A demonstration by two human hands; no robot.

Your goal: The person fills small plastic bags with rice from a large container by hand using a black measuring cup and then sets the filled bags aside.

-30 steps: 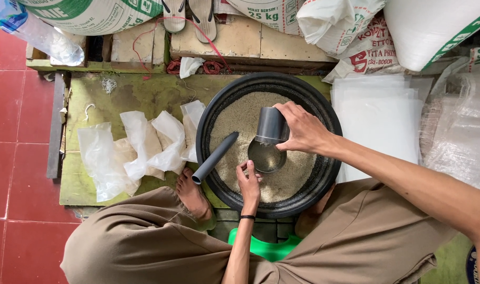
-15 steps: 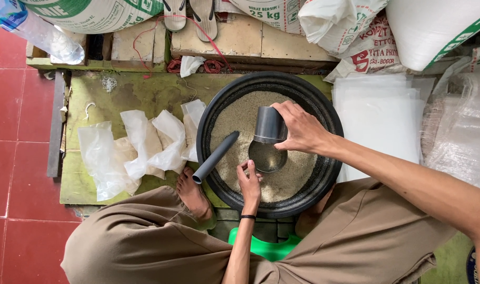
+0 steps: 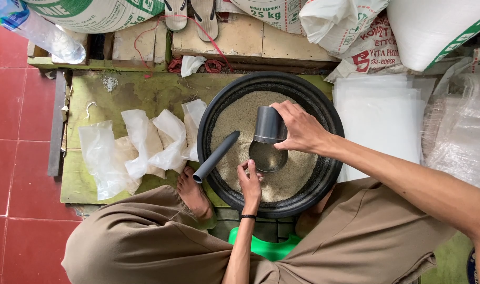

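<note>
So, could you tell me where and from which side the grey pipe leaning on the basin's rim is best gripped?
Probably at the lower, open end of the grey pipe, coming from the bare-foot side. That end juts past the rim of the black basin and is free all round, while its upper end lies on the grain near the left hand.

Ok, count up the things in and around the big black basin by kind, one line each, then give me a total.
Round black basin of pale grain: 1
Grey plastic tubes (long, short): 2
Round metal bowl: 1
Clear plastic bags, about: 4
Hands (left, right): 2
Total: 10
</note>
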